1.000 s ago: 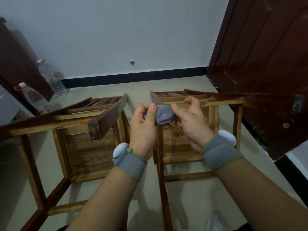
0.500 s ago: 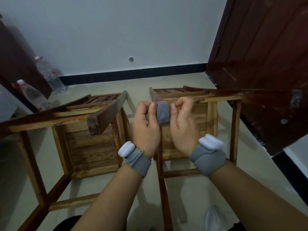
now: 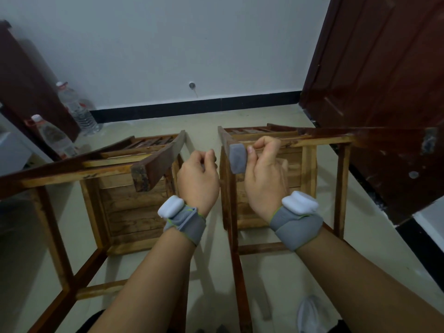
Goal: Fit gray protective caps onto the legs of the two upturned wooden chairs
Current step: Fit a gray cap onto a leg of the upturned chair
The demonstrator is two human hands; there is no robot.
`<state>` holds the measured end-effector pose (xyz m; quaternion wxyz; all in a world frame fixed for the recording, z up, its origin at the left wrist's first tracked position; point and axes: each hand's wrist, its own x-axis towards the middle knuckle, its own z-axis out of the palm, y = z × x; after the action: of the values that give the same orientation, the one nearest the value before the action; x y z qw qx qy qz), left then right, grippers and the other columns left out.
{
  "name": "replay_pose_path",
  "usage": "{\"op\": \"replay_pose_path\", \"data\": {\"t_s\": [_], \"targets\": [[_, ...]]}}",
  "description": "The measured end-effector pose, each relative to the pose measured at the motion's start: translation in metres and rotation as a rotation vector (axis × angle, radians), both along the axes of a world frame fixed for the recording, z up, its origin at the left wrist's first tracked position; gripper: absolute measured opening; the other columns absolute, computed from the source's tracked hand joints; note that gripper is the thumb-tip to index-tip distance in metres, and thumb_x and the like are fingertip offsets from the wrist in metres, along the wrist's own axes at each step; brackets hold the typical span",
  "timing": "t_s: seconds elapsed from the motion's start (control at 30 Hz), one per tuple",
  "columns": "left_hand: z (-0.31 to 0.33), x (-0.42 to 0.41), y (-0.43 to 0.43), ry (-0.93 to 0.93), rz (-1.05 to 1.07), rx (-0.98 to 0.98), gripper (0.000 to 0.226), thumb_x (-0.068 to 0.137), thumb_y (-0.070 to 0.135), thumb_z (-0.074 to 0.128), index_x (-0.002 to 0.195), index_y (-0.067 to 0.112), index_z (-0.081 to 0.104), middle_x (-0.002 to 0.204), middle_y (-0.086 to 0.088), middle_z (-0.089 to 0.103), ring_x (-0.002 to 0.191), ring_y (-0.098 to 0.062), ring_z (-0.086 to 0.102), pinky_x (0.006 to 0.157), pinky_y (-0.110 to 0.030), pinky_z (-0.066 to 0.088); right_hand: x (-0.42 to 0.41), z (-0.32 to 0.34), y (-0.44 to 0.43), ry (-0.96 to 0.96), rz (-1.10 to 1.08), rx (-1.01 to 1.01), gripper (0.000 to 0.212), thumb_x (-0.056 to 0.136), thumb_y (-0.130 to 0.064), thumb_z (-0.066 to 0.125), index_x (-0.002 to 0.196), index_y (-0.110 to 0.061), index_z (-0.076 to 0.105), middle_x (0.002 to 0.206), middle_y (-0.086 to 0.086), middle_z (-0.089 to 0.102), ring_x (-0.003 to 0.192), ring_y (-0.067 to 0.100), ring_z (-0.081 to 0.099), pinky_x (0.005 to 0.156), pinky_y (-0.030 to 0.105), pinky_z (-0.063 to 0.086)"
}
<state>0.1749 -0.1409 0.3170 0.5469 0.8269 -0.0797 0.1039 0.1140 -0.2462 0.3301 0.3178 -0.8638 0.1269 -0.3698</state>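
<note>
Two upturned wooden chairs stand side by side on the floor, the left chair (image 3: 125,205) and the right chair (image 3: 300,164). A gray cap (image 3: 237,158) sits over the end of the right chair's near left leg. My right hand (image 3: 264,174) grips that leg end, its thumb against the cap's right edge and its fingers curled behind. Just left of the cap, apart from it, my left hand (image 3: 198,175) hovers with its fingers curled; I see nothing in it. The bare, worn leg end (image 3: 141,179) of the left chair points toward me.
Two clear water bottles (image 3: 77,109) (image 3: 54,138) stand by the wall at the left, beside a dark cabinet (image 3: 24,80). A dark brown door (image 3: 384,68) fills the right side. A white object (image 3: 310,313) lies on the floor near my right arm.
My left hand has let go of the gray cap and drawn off to the left. The cap now sits squarely over the leg end, with only my right hand on it.
</note>
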Motion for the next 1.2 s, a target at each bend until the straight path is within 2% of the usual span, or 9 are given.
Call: {"op": "replay_pose_path", "data": {"t_s": [0.1, 0.17, 0.3, 0.43, 0.5, 0.63, 0.8, 1.03, 1.2], "targets": [[0.004, -0.009, 0.004, -0.005, -0.103, -0.003, 0.017, 0.094, 0.036, 0.049, 0.086, 0.027, 0.062, 0.078, 0.004, 0.068, 0.063, -0.022, 0.067, 0.062, -0.046, 0.057, 0.000, 0.003, -0.002, 0.006, 0.018, -0.028, 0.015, 0.100, -0.024, 0.038, 0.111, -0.014, 0.042, 0.078, -0.010, 0.057, 0.074, 0.024, 0.061, 0.076, 0.030, 0.024], [0.015, -0.015, 0.005, -0.011, -0.146, -0.054, 0.012, 0.096, 0.026, 0.052, 0.093, 0.027, 0.064, 0.081, 0.004, 0.069, 0.058, -0.016, 0.066, 0.057, -0.035, 0.057, 0.002, 0.003, -0.005, 0.025, 0.072, 0.038, 0.015, 0.101, -0.025, 0.038, 0.115, -0.019, 0.039, 0.084, -0.009, 0.063, 0.081, 0.020, 0.062, 0.081, 0.030, 0.028], [0.032, -0.024, 0.012, 0.159, -0.217, -0.288, 0.014, 0.096, 0.014, 0.055, 0.095, 0.022, 0.066, 0.087, 0.000, 0.069, 0.044, -0.007, 0.057, 0.043, -0.018, 0.043, 0.004, 0.004, -0.010, 0.069, 0.179, 0.354, 0.017, 0.100, -0.032, 0.040, 0.115, -0.032, 0.032, 0.083, 0.000, 0.070, 0.080, 0.018, 0.065, 0.079, 0.040, 0.049], [0.037, -0.029, 0.011, 0.323, -0.275, -0.402, 0.013, 0.094, 0.015, 0.059, 0.100, 0.014, 0.070, 0.070, 0.005, 0.068, 0.047, -0.007, 0.058, 0.042, -0.022, 0.033, 0.006, 0.009, -0.012, 0.110, 0.206, 0.628, 0.021, 0.100, -0.031, 0.044, 0.118, -0.029, 0.033, 0.093, 0.003, 0.072, 0.088, 0.017, 0.066, 0.070, 0.027, 0.050], [0.038, -0.031, 0.011, 0.323, -0.290, -0.389, 0.015, 0.092, 0.012, 0.061, 0.103, 0.010, 0.071, 0.064, 0.005, 0.067, 0.048, -0.007, 0.059, 0.041, -0.018, 0.038, 0.005, 0.009, -0.013, 0.130, 0.221, 0.638, 0.022, 0.100, -0.032, 0.044, 0.119, -0.029, 0.032, 0.094, 0.002, 0.072, 0.090, 0.016, 0.066, 0.071, 0.026, 0.051], [0.040, -0.029, 0.015, 0.280, -0.316, -0.264, 0.011, 0.091, 0.018, 0.062, 0.094, 0.017, 0.074, 0.053, 0.004, 0.062, 0.051, -0.012, 0.056, 0.043, -0.017, 0.041, 0.002, 0.011, -0.016, 0.155, 0.227, 0.593, 0.026, 0.100, -0.034, 0.044, 0.122, -0.029, 0.031, 0.089, 0.006, 0.072, 0.088, 0.019, 0.067, 0.079, 0.041, 0.055], [0.040, -0.029, 0.018, 0.228, -0.334, -0.161, 0.016, 0.092, 0.021, 0.061, 0.081, 0.015, 0.072, 0.055, 0.002, 0.063, 0.049, -0.004, 0.058, 0.045, -0.014, 0.042, -0.002, 0.013, -0.016, 0.162, 0.216, 0.540, 0.031, 0.100, -0.034, 0.044, 0.126, -0.024, 0.032, 0.089, 0.010, 0.072, 0.085, 0.021, 0.067, 0.074, 0.039, 0.055], [0.036, -0.035, 0.010, 0.659, -0.407, -0.662, 0.012, 0.095, 0.015, 0.053, 0.100, 0.008, 0.062, 0.069, 0.000, 0.055, 0.053, -0.008, 0.045, 0.041, -0.018, 0.026, -0.001, 0.014, -0.016, 0.159, 0.207, 0.538, 0.029, 0.100, -0.034, 0.044, 0.125, -0.026, 0.032, 0.082, 0.008, 0.070, 0.076, 0.017, 0.065, 0.062, 0.026, 0.049], [0.036, -0.031, 0.010, 0.705, -0.480, -0.715, 0.012, 0.098, 0.013, 0.045, 0.094, 0.011, 0.056, 0.066, 0.000, 0.046, 0.054, -0.007, 0.038, 0.041, -0.016, 0.021, -0.002, 0.015, -0.015, 0.150, 0.227, 0.553, 0.027, 0.100, -0.033, 0.044, 0.123, -0.027, 0.031, 0.082, 0.010, 0.070, 0.074, 0.021, 0.065, 0.064, 0.035, 0.051]]}}
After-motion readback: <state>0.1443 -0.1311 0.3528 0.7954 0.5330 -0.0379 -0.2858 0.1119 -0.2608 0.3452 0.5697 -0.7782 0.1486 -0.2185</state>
